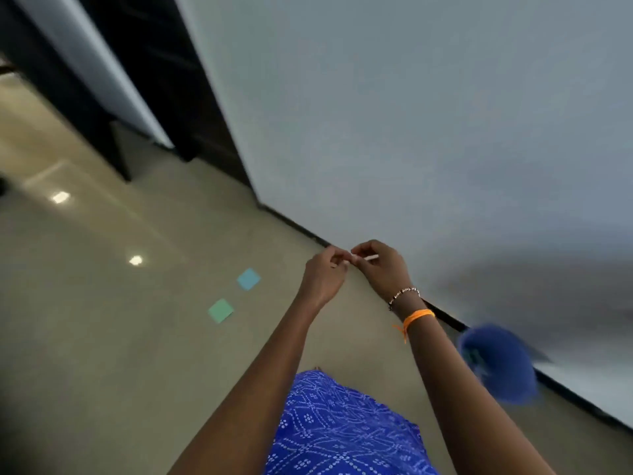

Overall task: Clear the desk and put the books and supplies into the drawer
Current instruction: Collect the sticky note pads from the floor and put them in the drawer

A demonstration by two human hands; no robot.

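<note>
Both hands meet mid-frame above the floor (102, 337), w/ right hand (382, 265) pinching a thin white stick-like item (368, 258), long axis approx. left-right & free end pointing right, left hand (323, 272) fingertips curled at its left end.

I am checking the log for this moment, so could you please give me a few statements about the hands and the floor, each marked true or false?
1. Both hands hold one thin white stick between them. True: the left hand and the right hand pinch the thin white stick.
2. The right wrist is bare. False: it wears an orange band and a beaded bracelet.
3. Two coloured paper squares lie on the floor. True: a blue square and a green square.
4. The squares lie stacked. False: they lie apart.
</note>
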